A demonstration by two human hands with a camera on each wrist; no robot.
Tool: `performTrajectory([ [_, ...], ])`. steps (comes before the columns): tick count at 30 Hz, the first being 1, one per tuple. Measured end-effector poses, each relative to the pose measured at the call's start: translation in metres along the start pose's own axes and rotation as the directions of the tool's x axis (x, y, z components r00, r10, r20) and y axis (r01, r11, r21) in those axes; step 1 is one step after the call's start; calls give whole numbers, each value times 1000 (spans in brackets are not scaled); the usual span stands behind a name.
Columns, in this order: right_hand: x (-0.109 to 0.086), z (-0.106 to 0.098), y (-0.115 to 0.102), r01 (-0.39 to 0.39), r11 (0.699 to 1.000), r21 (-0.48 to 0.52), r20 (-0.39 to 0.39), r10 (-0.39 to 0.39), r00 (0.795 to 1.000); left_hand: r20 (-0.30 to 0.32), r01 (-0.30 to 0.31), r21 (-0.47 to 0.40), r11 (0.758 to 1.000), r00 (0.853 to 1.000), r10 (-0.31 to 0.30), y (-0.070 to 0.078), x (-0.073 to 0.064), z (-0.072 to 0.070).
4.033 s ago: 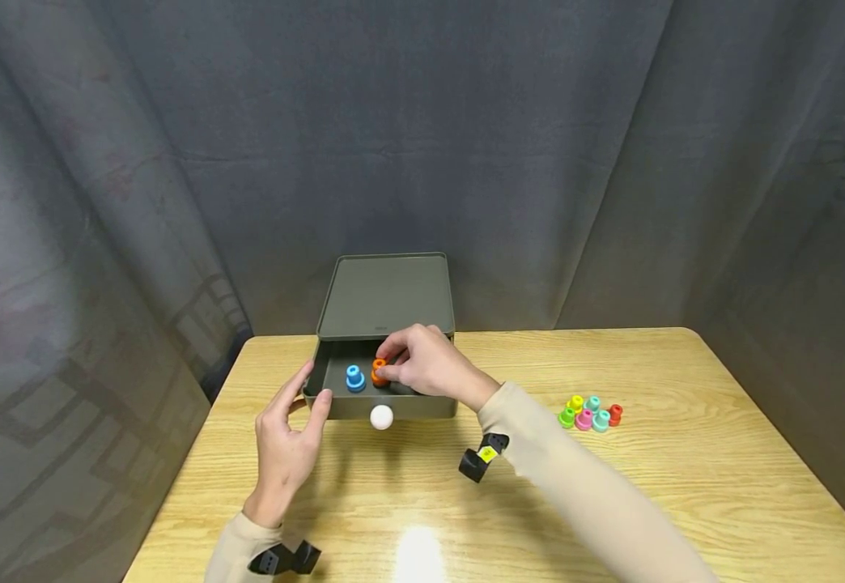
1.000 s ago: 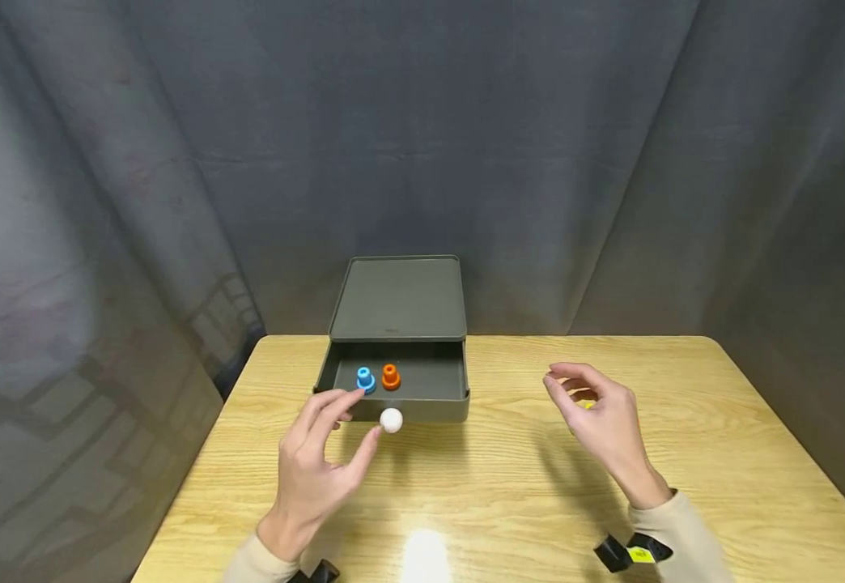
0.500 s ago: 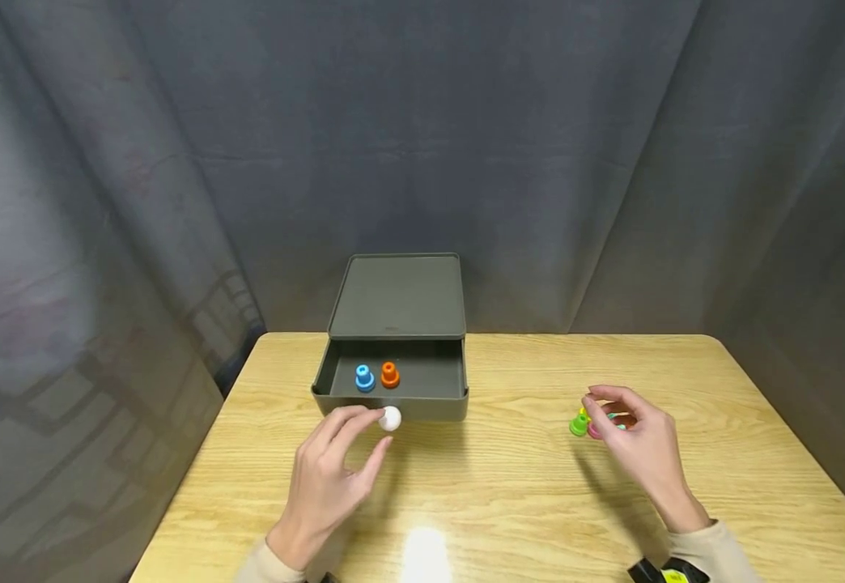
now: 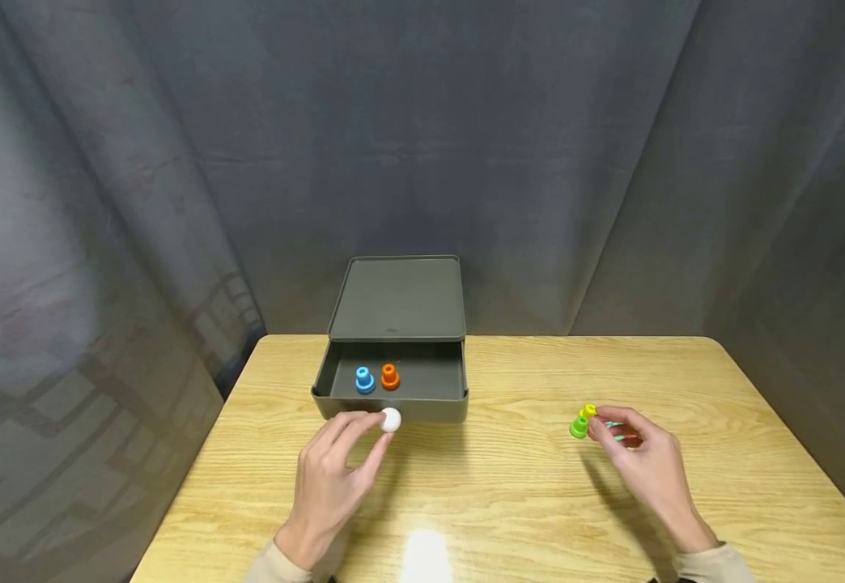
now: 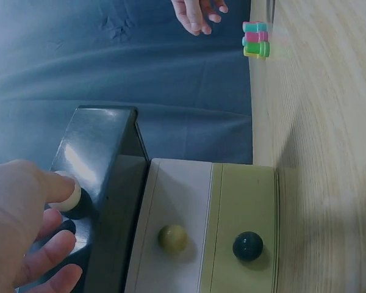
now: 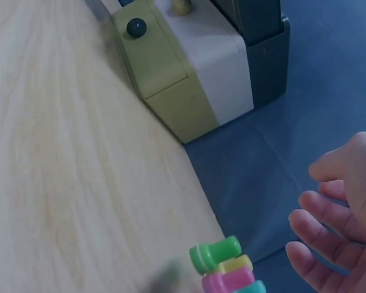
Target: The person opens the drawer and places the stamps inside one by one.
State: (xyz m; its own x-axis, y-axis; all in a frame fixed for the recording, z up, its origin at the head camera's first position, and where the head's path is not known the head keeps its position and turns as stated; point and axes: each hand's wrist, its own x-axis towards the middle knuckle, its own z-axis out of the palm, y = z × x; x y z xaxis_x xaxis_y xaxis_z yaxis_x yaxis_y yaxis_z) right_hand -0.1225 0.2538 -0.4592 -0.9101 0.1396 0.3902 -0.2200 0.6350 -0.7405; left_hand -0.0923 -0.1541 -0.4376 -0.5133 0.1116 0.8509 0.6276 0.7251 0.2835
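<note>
A dark grey drawer (image 4: 433, 411) is pulled out and holds a blue stepped peg (image 4: 364, 380) and an orange one (image 4: 390, 377), both upright. My left hand (image 4: 335, 478) pinches the drawer's white round knob (image 4: 391, 419) between thumb and index finger; its other fingers hang loosely in the left wrist view. My right hand (image 4: 644, 457) hovers near a cluster of coloured pegs, its fingers loosely bent around nothing in the right wrist view. A green peg (image 6: 216, 253), a pink peg (image 6: 229, 281) and a yellow peg (image 4: 588, 410) show; the hand partly hides the others in the head view.
The drawer belongs to a stacked unit with a dark grey top (image 4: 397, 295), a white middle drawer (image 5: 171, 213) and an olive bottom drawer (image 5: 244, 201), each with a knob. The wooden table (image 4: 510, 486) ends at a grey curtain (image 4: 422, 162).
My right hand has let go of the orange peg in the drawer and moved right to the peg cluster. My left hand has shifted from the drawer's left side onto the knob.
</note>
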Motion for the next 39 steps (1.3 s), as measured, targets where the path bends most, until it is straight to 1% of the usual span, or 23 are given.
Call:
performTrajectory([
  [7,-6,1,13,-23,999,-30,19,24,1000,7,27,-8,1000,1000,-27,1,1,2],
  [17,-16,6,25,-6,999,-48,42,8,999,24,105,-24,994,994,-105,-3,5,9],
  [21,-19,8,27,-25,997,-67,65,29,997,23,127,-37,991,992,-126,-6,8,14],
  [26,-22,9,28,-46,995,-89,67,52,996,22,152,-49,987,988,-151,-11,12,20],
  [39,-24,13,28,-45,995,-89,66,51,997,-6,198,-74,977,980,-199,-26,23,37],
])
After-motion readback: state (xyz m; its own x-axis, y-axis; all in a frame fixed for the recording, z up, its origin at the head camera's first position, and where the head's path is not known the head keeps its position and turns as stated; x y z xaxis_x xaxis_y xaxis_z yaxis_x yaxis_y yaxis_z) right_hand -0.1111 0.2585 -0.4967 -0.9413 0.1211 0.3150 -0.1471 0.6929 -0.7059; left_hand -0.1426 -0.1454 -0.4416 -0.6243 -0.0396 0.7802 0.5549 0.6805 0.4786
